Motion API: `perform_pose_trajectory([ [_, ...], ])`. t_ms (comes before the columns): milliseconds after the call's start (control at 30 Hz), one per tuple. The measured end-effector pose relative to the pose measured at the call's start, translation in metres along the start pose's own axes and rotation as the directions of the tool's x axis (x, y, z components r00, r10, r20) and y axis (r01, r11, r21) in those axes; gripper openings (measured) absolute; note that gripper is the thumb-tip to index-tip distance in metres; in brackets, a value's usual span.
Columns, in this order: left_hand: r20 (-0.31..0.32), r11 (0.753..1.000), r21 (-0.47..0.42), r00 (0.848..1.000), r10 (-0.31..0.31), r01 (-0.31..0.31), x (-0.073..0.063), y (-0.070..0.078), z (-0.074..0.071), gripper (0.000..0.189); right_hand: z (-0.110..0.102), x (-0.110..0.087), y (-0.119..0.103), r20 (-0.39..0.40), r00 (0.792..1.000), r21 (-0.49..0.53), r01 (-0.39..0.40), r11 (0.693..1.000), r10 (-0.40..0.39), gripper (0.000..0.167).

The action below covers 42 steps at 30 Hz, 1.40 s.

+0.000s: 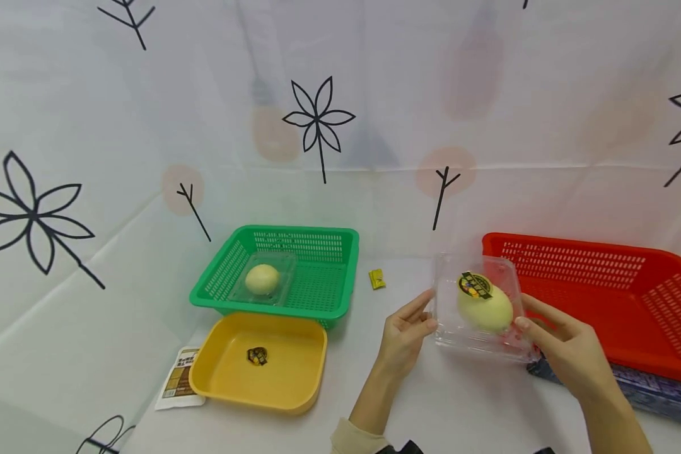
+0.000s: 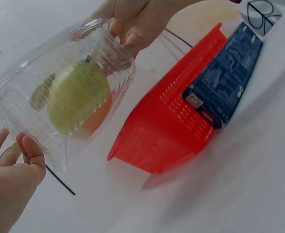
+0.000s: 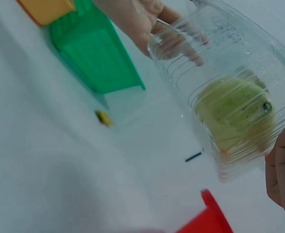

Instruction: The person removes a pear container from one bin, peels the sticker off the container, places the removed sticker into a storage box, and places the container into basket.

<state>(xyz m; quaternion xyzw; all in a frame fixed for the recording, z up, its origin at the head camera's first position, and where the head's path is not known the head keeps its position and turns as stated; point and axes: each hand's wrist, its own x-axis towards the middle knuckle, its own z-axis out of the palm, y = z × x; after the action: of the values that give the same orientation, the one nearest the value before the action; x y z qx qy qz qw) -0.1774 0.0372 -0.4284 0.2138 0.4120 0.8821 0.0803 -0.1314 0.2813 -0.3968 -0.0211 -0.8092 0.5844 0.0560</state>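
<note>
Both hands hold a clear plastic clamshell box (image 1: 477,302) above the table, in front of the red basket. Inside it lies a yellow-green fruit (image 1: 486,309) with a dark round sticker (image 1: 475,285). My left hand (image 1: 411,325) grips the box's left side, and its fingers show through the plastic in the right wrist view (image 3: 181,43). My right hand (image 1: 550,334) grips the right side, thumb on the front. The left wrist view shows the box (image 2: 64,92) tilted, with the fruit (image 2: 76,94) inside, between my left hand (image 2: 11,179) and my right hand (image 2: 137,24).
A green basket (image 1: 323,287) at centre left holds another clear box with a pale fruit (image 1: 262,279). In front of it sits a yellow tray (image 1: 295,366) with a sticker (image 1: 257,356), beside a flat packet (image 1: 176,378). A small yellow packet (image 1: 377,278) lies on the cloth. The red basket (image 1: 630,302) rests on a blue box (image 1: 652,386).
</note>
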Motion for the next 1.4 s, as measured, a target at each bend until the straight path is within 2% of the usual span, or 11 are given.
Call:
perform_pose_trajectory([
  [100,-0.011,1.000,0.029,1.000,0.012,-0.012,-0.008,0.004,-0.010,0.057,0.014,-0.002,-0.004,-0.011,1.000,-0.126,-0.006,0.992,0.004,0.060],
  [300,-0.034,0.995,0.099,0.999,0.023,-0.020,-0.019,0.014,-0.027,0.059,0.038,-0.004,-0.003,0.016,1.000,-0.098,0.020,0.995,-0.018,0.061],
  [433,-0.055,0.986,0.167,0.998,0.018,-0.008,-0.026,0.019,-0.036,0.060,0.053,-0.006,0.002,0.030,0.998,-0.035,0.058,0.998,-0.057,0.060],
  [533,-0.081,0.978,0.210,0.997,0.008,0.010,-0.032,0.021,-0.044,0.058,0.065,-0.006,0.008,0.051,0.996,0.067,0.077,0.995,-0.080,0.059],
  [667,-0.141,0.968,0.244,0.990,-0.028,0.062,-0.038,0.022,-0.053,0.053,0.078,-0.005,0.017,0.069,0.993,0.180,0.078,0.981,-0.092,0.060],
  [867,-0.215,0.945,0.300,0.974,-0.070,0.134,-0.047,0.021,-0.066,0.049,0.092,-0.006,0.031,0.081,0.984,0.296,0.130,0.946,-0.161,0.056],
  [1200,-0.271,0.912,0.348,0.954,-0.126,0.219,-0.056,0.013,-0.077,0.047,0.101,-0.008,0.045,0.107,0.986,0.293,0.091,0.952,-0.127,0.055],
  [1400,-0.265,0.906,0.350,0.953,-0.147,0.237,-0.059,0.009,-0.081,0.050,0.102,-0.009,0.056,0.124,0.986,0.285,0.071,0.956,-0.111,0.055],
])
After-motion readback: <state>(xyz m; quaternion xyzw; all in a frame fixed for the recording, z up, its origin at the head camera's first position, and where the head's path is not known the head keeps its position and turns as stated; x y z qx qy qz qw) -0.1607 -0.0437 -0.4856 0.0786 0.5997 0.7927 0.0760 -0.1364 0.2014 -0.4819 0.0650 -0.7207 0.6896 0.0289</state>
